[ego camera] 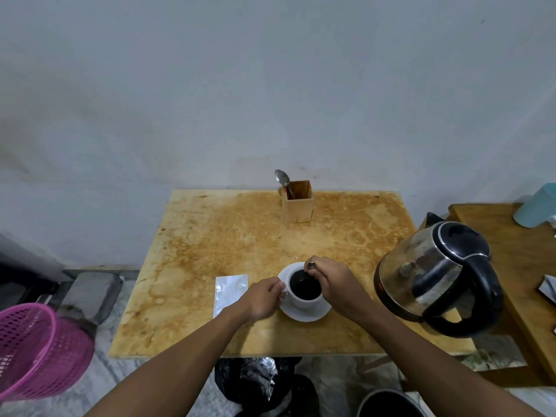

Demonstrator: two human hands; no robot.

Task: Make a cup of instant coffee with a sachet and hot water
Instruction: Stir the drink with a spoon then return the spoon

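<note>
On the tabletop [210, 242] the cup [304, 291] stands on a saucer [313, 315] near the front edge, with the sachet [229, 291] just to its left and the kettle [436, 278] to its right at the edge. Behind them, by the wall, is a box [297, 206] with a spoon [282, 179] in it. A basket [39, 350] is on the floor to the left.

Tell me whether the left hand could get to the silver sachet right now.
Probably yes. The sachet lies flat on the table just left of the left hand, with nothing between them. But that hand is holding the cup by its handle side, so it would have to let go first.
</note>
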